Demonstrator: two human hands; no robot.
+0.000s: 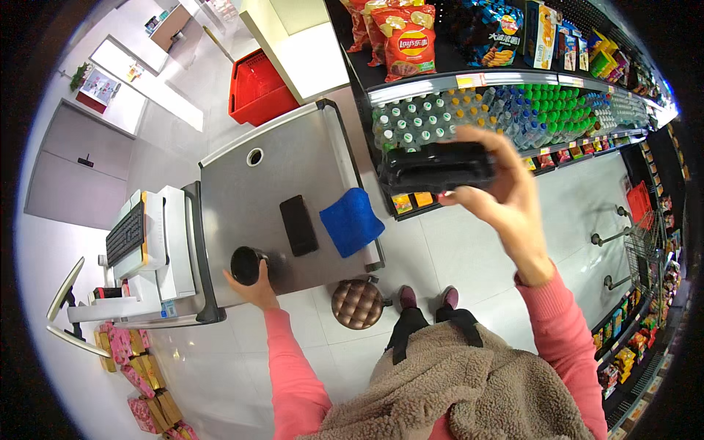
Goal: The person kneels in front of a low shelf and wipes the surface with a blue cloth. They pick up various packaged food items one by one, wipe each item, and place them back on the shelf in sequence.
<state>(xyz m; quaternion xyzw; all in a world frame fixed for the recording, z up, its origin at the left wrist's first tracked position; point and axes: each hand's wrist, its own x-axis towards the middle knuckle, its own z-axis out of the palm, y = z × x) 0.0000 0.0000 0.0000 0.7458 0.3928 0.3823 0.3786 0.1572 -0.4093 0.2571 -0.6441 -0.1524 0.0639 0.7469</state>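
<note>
fingers (262, 275) curled, the left hand (257, 291) grasps a black cup (246, 264) on the counter (235, 198) while the right hand (515, 202) grips a raised black container (438, 167), best kept level.

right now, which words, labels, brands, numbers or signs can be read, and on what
I'll describe print without copying it.
Red chip bag: large, legible lettering
Blue snack bag: white lettering, legible
Shelf price tags: too small to read
Black container, black cup: no print visible
</note>
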